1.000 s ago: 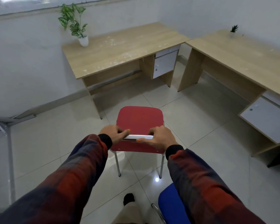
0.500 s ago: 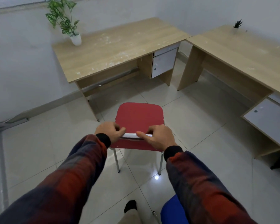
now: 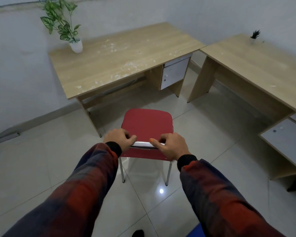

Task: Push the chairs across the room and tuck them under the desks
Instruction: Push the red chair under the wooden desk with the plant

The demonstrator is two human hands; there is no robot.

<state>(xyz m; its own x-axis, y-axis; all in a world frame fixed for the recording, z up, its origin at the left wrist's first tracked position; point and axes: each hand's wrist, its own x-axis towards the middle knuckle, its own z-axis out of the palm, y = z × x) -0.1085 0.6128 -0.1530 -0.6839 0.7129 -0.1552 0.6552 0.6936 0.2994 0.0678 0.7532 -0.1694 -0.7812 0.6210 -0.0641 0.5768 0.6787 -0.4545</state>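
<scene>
A red chair with chrome legs stands on the tiled floor in front of me, its seat facing a wooden desk against the far wall. My left hand grips the left end of the chair's silver top bar. My right hand grips the right end of the same bar. The chair's front edge is a short way from the desk's opening. A second wooden desk runs along the right wall. A corner of a blue chair shows at the bottom edge.
A potted leafy plant stands on the far desk's back left corner, and a small dark plant on the right desk. White drawer units hang under both desks. A grey metal frame lies by the left wall.
The red chair has moved forward, nearer the far desk, with both hands still on its top bar. The blue chair has slid further out of view below.
</scene>
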